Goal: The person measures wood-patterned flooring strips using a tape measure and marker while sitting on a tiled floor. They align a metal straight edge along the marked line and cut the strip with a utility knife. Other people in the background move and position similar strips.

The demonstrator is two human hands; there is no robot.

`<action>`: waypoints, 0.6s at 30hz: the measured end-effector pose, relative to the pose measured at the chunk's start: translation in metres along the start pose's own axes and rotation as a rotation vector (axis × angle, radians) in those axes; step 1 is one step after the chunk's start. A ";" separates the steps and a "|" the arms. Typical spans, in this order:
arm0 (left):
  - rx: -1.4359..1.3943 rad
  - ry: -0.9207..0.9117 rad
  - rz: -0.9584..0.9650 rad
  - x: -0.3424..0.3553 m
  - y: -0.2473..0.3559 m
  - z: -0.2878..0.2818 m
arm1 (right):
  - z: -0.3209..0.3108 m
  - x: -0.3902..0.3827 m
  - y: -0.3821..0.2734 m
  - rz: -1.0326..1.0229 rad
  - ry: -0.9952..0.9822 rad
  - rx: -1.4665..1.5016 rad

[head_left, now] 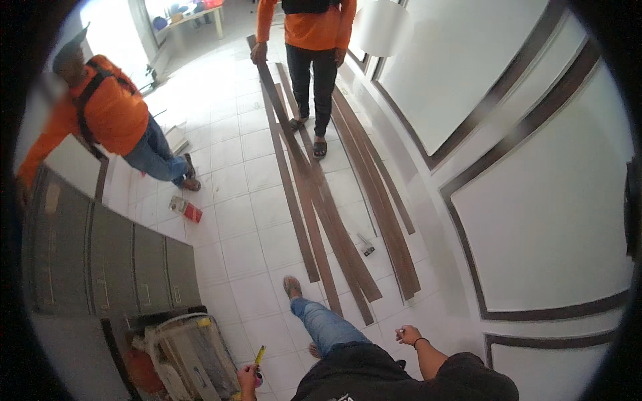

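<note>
A: Largest first: we stand on a white tiled floor (234,220), with a white wall panelled with dark brown trim (535,220) running along our right.

B: On our left we have a row of grey metal drawer cabinets (100,260). Down the middle of the floor lie the long dark brown wooden strips (321,200), fanned out and crossing one another, their near ends just ahead of our foot.

A: Two other people share the room, both in orange shirts. One person in black trousers (311,40) stands at the far end, with a hand on the top of one strip. The other person in blue jeans (114,113) leans over the cabinets at the left.

B: Nearer to us, a white plastic crate of tools (190,351) sits at the foot of the cabinets. A small red and white can (186,209) lies on the tiles near the person in jeans (we can't make out what kind it is).

A: Now our hands. Our left hand (247,378) is closed around a yellow tape measure (258,357), whose blade sticks up from the fist.

B: Our right hand (408,334) is loosely curled, fingers pinched on something small and dark; we cannot tell what it is. It hovers near the strips' near ends, touching none.
</note>
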State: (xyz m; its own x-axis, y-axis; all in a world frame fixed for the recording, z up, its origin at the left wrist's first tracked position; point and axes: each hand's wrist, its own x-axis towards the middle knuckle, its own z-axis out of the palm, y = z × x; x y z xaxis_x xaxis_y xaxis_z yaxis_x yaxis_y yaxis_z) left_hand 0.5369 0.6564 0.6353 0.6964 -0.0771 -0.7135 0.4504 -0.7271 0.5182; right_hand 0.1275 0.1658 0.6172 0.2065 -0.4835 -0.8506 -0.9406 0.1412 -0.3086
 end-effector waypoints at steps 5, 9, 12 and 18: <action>-0.008 -0.023 -0.010 0.110 0.109 -0.050 | 0.032 0.077 -0.103 -0.005 0.033 -0.351; 0.074 -0.009 -0.017 0.171 0.145 -0.085 | 0.021 0.120 -0.249 -0.235 0.193 -0.201; 0.079 0.010 -0.003 0.235 0.196 -0.112 | 0.001 0.136 -0.399 -0.518 0.271 0.090; -0.058 -0.110 -0.111 0.328 0.310 -0.118 | -0.068 0.158 -0.621 -0.614 0.327 0.085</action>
State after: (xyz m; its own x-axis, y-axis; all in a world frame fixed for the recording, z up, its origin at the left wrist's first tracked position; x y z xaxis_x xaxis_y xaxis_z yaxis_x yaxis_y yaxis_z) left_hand 0.9712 0.4868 0.6172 0.5767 -0.0750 -0.8135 0.5549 -0.6949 0.4574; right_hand 0.7262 -0.0572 0.7036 0.5897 -0.7308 -0.3438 -0.6524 -0.1801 -0.7361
